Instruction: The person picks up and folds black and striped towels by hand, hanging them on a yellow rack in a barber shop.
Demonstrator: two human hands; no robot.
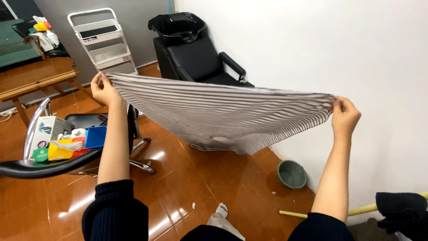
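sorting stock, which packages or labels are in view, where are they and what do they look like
White box: on black chair seat, left; boxy, dark picture.
Yellow packet: front of seat; flat, red edge.
Green round label: beside it.
Dark label strip: white cart, top tray.

Cloth [223, 116] has thin grey & white stripes. Chair [196, 58] w/ sink is black. Cart [107, 44] is white. Floor [187, 187] is shiny red-brown. Bowl [292, 174] is grey-green. Wall [334, 44] is white. Sleeves [116, 214] are dark blue.
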